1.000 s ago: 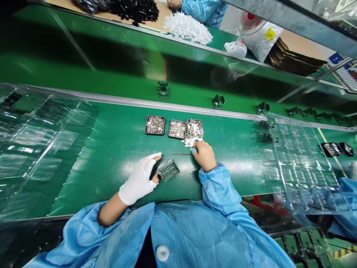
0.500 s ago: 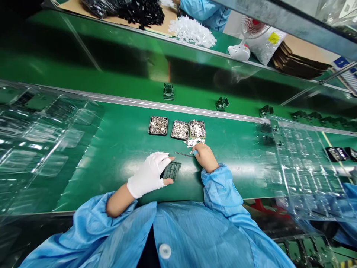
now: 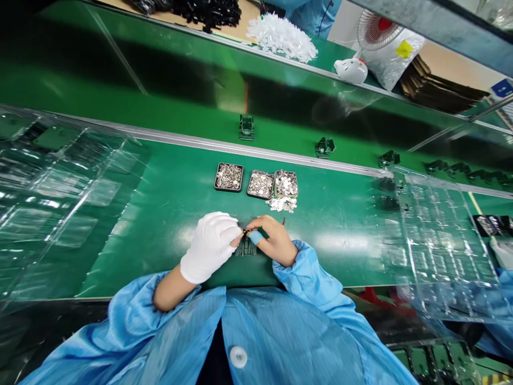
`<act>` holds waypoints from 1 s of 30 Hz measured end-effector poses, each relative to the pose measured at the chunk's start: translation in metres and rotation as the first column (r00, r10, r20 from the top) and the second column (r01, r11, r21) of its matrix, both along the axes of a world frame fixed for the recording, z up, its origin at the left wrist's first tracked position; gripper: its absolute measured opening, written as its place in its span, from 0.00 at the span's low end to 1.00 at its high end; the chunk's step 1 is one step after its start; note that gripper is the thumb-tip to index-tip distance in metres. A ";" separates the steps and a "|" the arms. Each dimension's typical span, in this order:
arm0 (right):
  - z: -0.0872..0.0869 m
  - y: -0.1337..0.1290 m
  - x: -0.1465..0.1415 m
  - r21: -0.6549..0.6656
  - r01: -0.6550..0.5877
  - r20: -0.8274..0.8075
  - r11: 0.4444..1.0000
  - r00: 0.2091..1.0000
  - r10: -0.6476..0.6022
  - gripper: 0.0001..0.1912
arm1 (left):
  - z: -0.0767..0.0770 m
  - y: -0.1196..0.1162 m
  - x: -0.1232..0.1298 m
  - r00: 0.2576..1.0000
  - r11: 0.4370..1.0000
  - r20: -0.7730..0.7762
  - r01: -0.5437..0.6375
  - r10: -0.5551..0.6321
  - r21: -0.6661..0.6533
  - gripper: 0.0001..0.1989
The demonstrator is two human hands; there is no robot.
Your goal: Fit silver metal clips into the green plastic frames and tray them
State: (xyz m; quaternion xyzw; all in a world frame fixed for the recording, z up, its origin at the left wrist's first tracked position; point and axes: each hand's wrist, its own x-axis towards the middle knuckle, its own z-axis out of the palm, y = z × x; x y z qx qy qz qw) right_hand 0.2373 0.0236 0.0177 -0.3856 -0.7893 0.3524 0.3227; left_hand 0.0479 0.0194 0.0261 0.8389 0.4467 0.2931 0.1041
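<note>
My left hand (image 3: pixel 211 247), in a white glove with bare fingertips, is closed at the upper left edge of a dark green circuit board (image 3: pixel 246 247). My right hand (image 3: pixel 273 240), with a blue wrap on one finger, has its fingertips pinched together over the same board, touching a small dark part too small to make out. A thin dark tool sticks out behind the right fingers. Beyond the hands stand square trays of small metal parts: a left one (image 3: pixel 228 177), a middle one (image 3: pixel 260 184) and a right one (image 3: pixel 286 183), with loose silvery pieces (image 3: pixel 282 203) before them.
Clear plastic trays lie at the left (image 3: pixel 76 214) and right (image 3: pixel 438 235). Behind a metal rail (image 3: pixel 192 145), several green board assemblies (image 3: pixel 246 127) stand in a row. A shelf above holds white pieces (image 3: pixel 282 38) and a fan (image 3: pixel 377 32). A person's gloved hand (image 3: pixel 503 251) shows far right.
My right hand has moved left from the loose metal pieces to the board, beside my left hand. My left fingers have closed in over the board. The view has shifted slightly.
</note>
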 end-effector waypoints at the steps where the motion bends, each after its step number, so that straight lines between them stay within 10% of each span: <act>1: -0.001 -0.001 0.000 -0.019 0.016 -0.005 1.000 1.000 -0.016 0.07 | 0.001 -0.001 0.001 1.000 1.000 -0.026 -0.009 0.010 0.020 0.13; 6: -0.003 -0.001 0.002 -0.090 0.114 -0.056 0.989 0.991 -0.120 0.05 | -0.007 -0.002 -0.001 0.989 0.986 0.133 -0.047 0.069 -0.159 0.11; 12: -0.006 -0.004 -0.002 0.005 0.087 0.091 0.996 0.992 -0.087 0.05 | -0.033 -0.006 0.000 0.923 0.834 0.375 0.140 0.084 -0.533 0.14; 30: -0.012 -0.011 -0.008 0.127 0.102 0.227 0.987 0.965 -0.130 0.04 | -0.036 -0.008 0.006 0.909 0.836 0.400 0.125 0.120 -0.534 0.12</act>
